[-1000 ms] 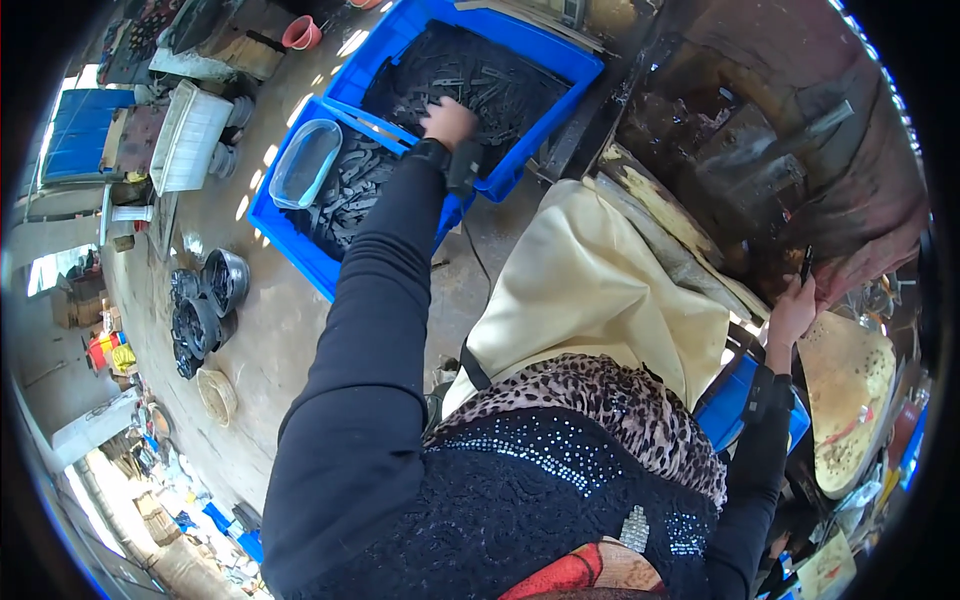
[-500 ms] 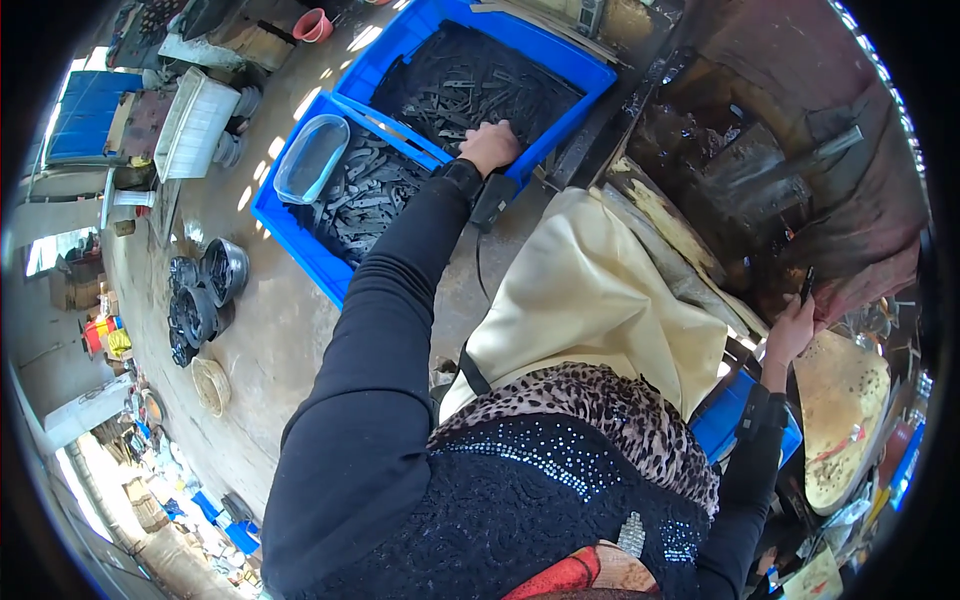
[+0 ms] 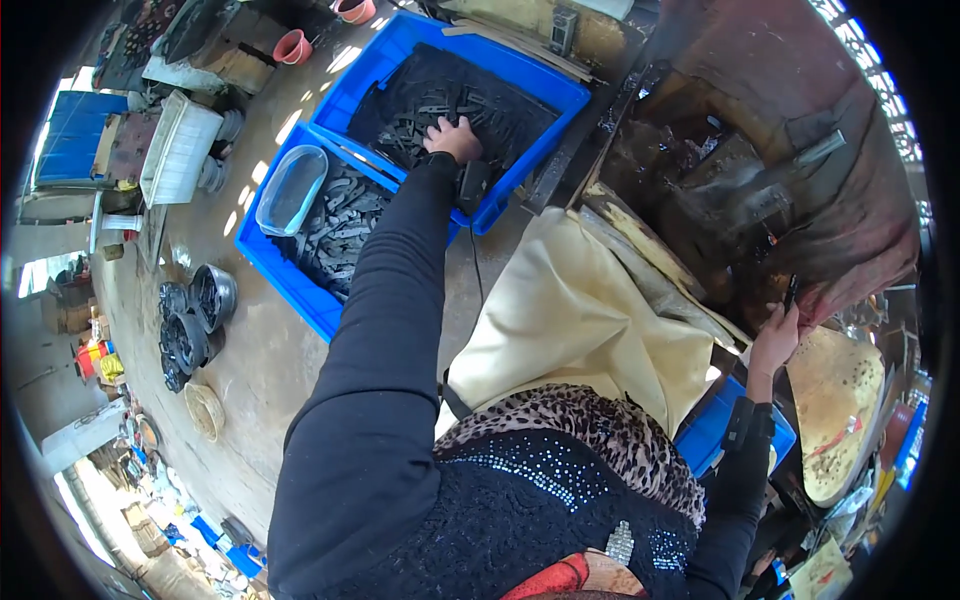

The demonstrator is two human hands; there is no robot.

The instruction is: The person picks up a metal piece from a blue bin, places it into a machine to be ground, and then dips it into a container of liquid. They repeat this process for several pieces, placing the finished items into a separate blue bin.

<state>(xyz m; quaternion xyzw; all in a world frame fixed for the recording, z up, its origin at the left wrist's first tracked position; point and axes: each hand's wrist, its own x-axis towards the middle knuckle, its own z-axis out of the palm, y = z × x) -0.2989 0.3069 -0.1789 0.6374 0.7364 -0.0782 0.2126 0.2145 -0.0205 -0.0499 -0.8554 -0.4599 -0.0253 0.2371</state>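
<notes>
My left hand (image 3: 455,139) is over the far blue bin (image 3: 570,95), its fingers spread at the heap of dark flat metal pieces (image 3: 425,95). No piece shows clearly in its fingers. More grey strips (image 3: 340,215) lie in the nearer blue bin (image 3: 258,262), with a clear plastic tub (image 3: 292,190) resting over its left side. On the right, my right hand (image 3: 774,340) is closed around a small dark slim piece (image 3: 791,291) that sticks up from the fingers, beside the reddish-brown cloth (image 3: 868,250).
A cream apron (image 3: 560,310) covers my lap. Ahead to the right is a wet, dark work area (image 3: 740,190) with a wooden edge (image 3: 650,230). Dark round containers (image 3: 212,297) and a woven basket (image 3: 205,412) stand on the floor at left. Red buckets (image 3: 292,46) sit beyond.
My left hand has shifted a little left within the far bin, and its fingers have spread. My right hand still holds the dark piece. The whole view has shifted slightly.
</notes>
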